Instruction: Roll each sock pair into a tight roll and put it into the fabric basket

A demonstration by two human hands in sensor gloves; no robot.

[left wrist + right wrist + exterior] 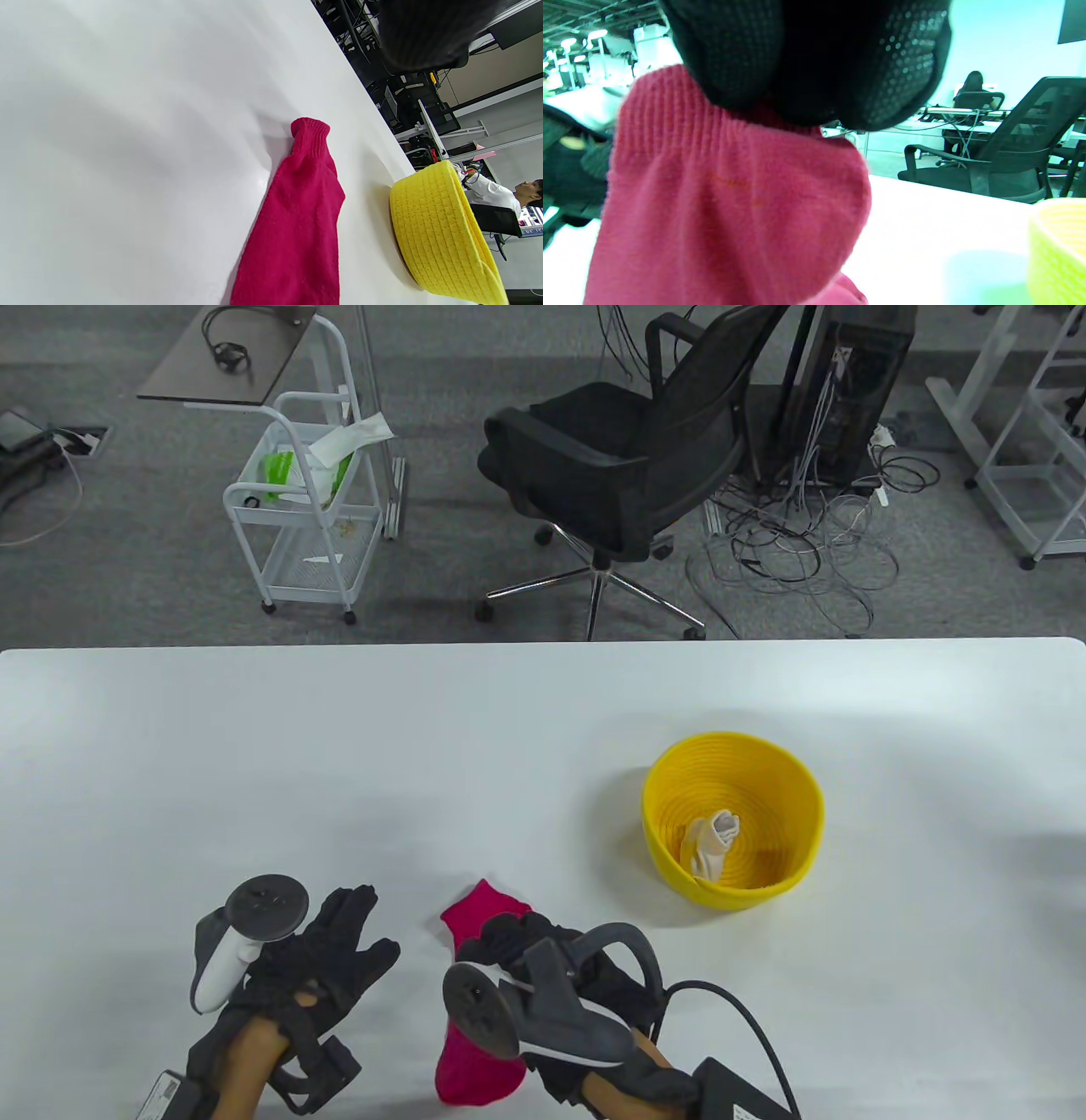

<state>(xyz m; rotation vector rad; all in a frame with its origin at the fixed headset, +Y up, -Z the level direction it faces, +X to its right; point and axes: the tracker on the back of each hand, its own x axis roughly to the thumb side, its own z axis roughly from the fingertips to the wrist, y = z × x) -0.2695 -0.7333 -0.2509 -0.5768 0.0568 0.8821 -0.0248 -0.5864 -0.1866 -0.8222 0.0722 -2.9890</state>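
White table [254, 746]: red sock [479, 912] lies under right hand's fingers [509, 937].

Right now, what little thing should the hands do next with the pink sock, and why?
Probably start rolling: the pink sock lies flat and unrolled, the right hand rests on it, and the left hand is beside it, open. The yellow basket holds one white roll.

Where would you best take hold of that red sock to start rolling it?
Probably at the ribbed cuff end of the red sock, coming from above. It lies flat and lengthwise on the table, and the right hand already rests on it there, fingers on the ribbing.
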